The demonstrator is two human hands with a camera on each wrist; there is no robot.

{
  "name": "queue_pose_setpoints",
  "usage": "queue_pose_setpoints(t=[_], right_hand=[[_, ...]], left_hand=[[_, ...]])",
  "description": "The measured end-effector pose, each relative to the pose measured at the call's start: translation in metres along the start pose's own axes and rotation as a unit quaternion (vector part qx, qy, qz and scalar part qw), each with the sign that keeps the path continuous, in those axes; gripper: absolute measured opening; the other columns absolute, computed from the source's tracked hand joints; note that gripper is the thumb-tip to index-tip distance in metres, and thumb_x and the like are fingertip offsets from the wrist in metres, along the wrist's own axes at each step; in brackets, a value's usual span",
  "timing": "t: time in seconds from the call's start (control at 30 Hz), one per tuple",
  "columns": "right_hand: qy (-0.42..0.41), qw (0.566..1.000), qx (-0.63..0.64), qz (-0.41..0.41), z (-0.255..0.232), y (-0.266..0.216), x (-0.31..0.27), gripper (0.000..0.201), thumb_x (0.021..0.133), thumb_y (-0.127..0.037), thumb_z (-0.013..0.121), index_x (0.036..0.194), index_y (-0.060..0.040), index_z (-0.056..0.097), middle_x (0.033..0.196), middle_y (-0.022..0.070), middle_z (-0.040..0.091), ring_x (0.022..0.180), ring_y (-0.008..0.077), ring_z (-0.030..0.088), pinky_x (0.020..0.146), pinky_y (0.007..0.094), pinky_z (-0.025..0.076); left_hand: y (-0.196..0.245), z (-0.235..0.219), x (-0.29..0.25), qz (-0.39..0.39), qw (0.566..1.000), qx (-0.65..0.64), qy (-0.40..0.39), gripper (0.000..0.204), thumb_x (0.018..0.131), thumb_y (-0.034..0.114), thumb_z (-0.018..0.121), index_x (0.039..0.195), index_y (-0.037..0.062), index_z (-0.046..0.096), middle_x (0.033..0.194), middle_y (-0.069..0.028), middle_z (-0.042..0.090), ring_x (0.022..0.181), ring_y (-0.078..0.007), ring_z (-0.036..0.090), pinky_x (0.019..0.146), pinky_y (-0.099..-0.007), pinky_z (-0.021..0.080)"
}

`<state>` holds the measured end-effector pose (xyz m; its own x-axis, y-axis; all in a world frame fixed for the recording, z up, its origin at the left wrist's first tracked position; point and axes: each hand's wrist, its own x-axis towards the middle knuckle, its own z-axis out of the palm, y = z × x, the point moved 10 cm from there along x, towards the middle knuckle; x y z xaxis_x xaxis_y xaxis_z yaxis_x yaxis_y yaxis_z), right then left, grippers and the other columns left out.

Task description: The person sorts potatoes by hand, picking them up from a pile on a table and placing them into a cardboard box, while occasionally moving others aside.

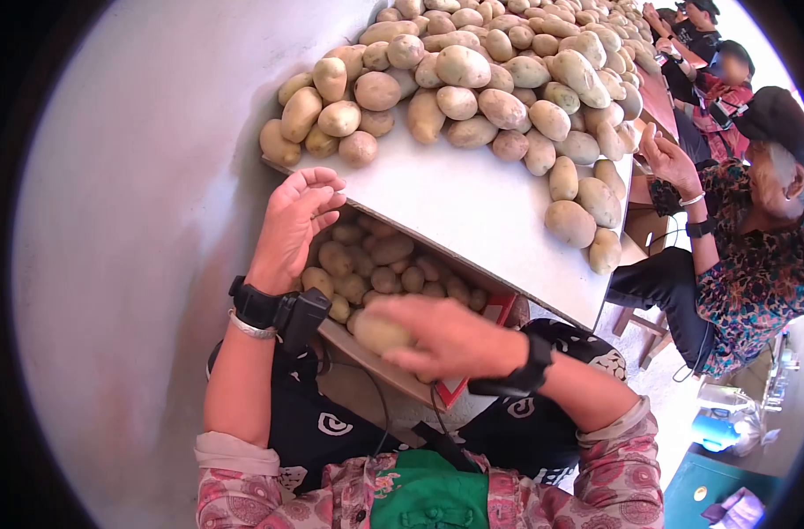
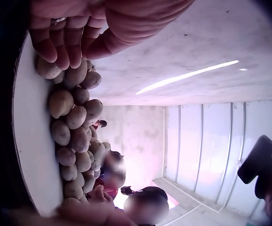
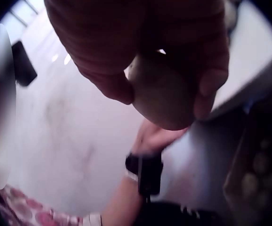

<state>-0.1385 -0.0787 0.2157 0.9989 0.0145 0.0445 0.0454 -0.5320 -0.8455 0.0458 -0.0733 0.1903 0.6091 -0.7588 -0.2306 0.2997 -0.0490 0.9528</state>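
held potato [image 1: 380, 335] at nine o'clock from the right hand [image 1: 459, 339], left hand [image 1: 292, 231] at eleven o'clock from the potato

head view: the right hand grips the held potato over the near side of the box [image 1: 406, 384], which has more potatoes [image 1: 358, 260] in it. blur hides the exact run of its long axis here. the left hand is near the table [image 1: 481, 207] corner, its fingers loosely bent and gripping nothing. the pile [image 1: 459, 66] spreads over the table from about one o'clock of the left hand, which is the nearer hand to it.

left wrist view: the left hand comes in from twelve o'clock, fingers bent down, no potato in its grip. the pile lies between six and seven o'clock from it; contact cannot be told from here.

right wrist view: thumb and fingers clamp the held potato from both sides. its long axis seems to run from eleven to five o'clock, with the left hand beyond it, near six o'clock.
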Motion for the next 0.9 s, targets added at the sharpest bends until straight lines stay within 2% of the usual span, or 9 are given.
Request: queue_pose_setpoints(t=[0.13, 0.27, 0.33, 0.37, 0.43, 0.5, 0.57, 0.7, 0.9], right_hand=[[-0.109, 0.994, -0.025, 0.015, 0.056, 0.011, -0.013, 0.051, 0.081, -0.019, 0.061, 0.126, -0.0073, 0.040, 0.104, 0.0201, 0.051, 0.094, 0.0391, 0.055, 0.078, 0.0450, 0.048], [-0.021, 0.984, -0.171, 0.041, 0.030, 0.029, -0.010, 0.049, 0.077, -0.009, 0.059, 0.123, -0.0054, 0.041, 0.094, 0.0197, 0.049, 0.086, 0.0375, 0.055, 0.072, 0.0428, 0.049], [-0.022, 0.932, -0.298, 0.207, 0.008, 0.064, -0.018, 0.050, 0.077, -0.008, 0.059, 0.124, -0.0048, 0.041, 0.109, 0.0210, 0.046, 0.097, 0.0355, 0.053, 0.077, 0.0421, 0.048], [-0.021, 0.931, -0.301, 0.203, 0.006, 0.068, -0.017, 0.050, 0.077, -0.008, 0.059, 0.124, -0.0048, 0.041, 0.109, 0.0210, 0.046, 0.097, 0.0355, 0.053, 0.077, 0.0421, 0.048], [0.091, 0.928, -0.348, 0.092, -0.011, 0.049, -0.012, 0.044, 0.076, -0.007, 0.059, 0.117, -0.0039, 0.045, 0.108, 0.0206, 0.043, 0.097, 0.0338, 0.052, 0.075, 0.0412, 0.049], [0.090, 0.939, -0.325, 0.059, -0.010, 0.042, -0.008, 0.037, 0.074, -0.007, 0.059, 0.110, -0.0037, 0.049, 0.102, 0.0180, 0.046, 0.094, 0.0327, 0.053, 0.073, 0.0405, 0.049], [-0.001, 0.956, -0.277, 0.098, 0.005, 0.050, -0.005, 0.034, 0.074, -0.006, 0.059, 0.106, -0.0038, 0.050, 0.101, 0.0151, 0.049, 0.093, 0.0310, 0.055, 0.073, 0.0399, 0.049], [-0.024, 0.956, -0.274, 0.102, 0.009, 0.054, -0.003, 0.024, 0.073, -0.008, 0.059, 0.096, -0.0027, 0.053, 0.088, 0.0131, 0.055, 0.083, 0.0319, 0.059, 0.068, 0.0424, 0.049], [0.002, 0.960, -0.255, 0.112, -0.012, 0.058, -0.004, 0.023, 0.074, -0.010, 0.059, 0.096, -0.0030, 0.055, 0.085, 0.0147, 0.058, 0.081, 0.0348, 0.059, 0.068, 0.0432, 0.049]], left_hand=[[0.000, -0.002, 0.001, -0.002, 1.000, -0.008, -0.003, 0.019, 0.088, 0.012, 0.054, 0.106, 0.0076, 0.054, 0.103, -0.0035, 0.060, 0.090, -0.0103, 0.057, 0.077, -0.0249, 0.046], [0.000, -0.003, 0.000, -0.002, 1.000, -0.021, -0.012, 0.018, 0.088, 0.012, 0.055, 0.106, 0.0079, 0.055, 0.102, -0.0031, 0.061, 0.090, -0.0103, 0.058, 0.077, -0.0248, 0.046], [0.001, -0.004, 0.000, 0.002, 1.000, -0.020, -0.012, 0.017, 0.089, 0.012, 0.054, 0.106, 0.0084, 0.054, 0.101, -0.0030, 0.061, 0.090, -0.0105, 0.058, 0.077, -0.0248, 0.047], [0.001, -0.003, -0.001, 0.000, 1.000, -0.020, -0.015, 0.017, 0.089, 0.011, 0.054, 0.106, 0.0088, 0.054, 0.100, -0.0030, 0.061, 0.089, -0.0107, 0.058, 0.077, -0.0248, 0.048], [0.003, -0.003, -0.001, 0.003, 1.000, -0.030, -0.009, 0.016, 0.089, 0.011, 0.054, 0.105, 0.0089, 0.054, 0.100, -0.0032, 0.061, 0.089, -0.0107, 0.058, 0.077, -0.0247, 0.048], [0.004, -0.004, -0.001, 0.009, 0.999, -0.032, -0.015, 0.016, 0.089, 0.011, 0.055, 0.105, 0.0087, 0.054, 0.100, -0.0033, 0.061, 0.089, -0.0107, 0.058, 0.077, -0.0249, 0.048], [0.007, -0.006, -0.001, 0.013, 0.999, -0.030, -0.010, 0.017, 0.088, 0.011, 0.055, 0.105, 0.0087, 0.054, 0.100, -0.0034, 0.061, 0.089, -0.0108, 0.058, 0.077, -0.0252, 0.048], [0.010, -0.007, -0.003, 0.022, 0.999, -0.033, 0.006, 0.017, 0.088, 0.010, 0.055, 0.104, 0.0083, 0.055, 0.099, -0.0029, 0.061, 0.089, -0.0104, 0.058, 0.077, -0.0249, 0.047], [0.013, -0.022, -0.003, 0.042, 0.997, -0.059, 0.041, 0.018, 0.086, 0.006, 0.054, 0.103, 0.0076, 0.056, 0.098, -0.0033, 0.061, 0.087, -0.0106, 0.059, 0.074, -0.0249, 0.048]])
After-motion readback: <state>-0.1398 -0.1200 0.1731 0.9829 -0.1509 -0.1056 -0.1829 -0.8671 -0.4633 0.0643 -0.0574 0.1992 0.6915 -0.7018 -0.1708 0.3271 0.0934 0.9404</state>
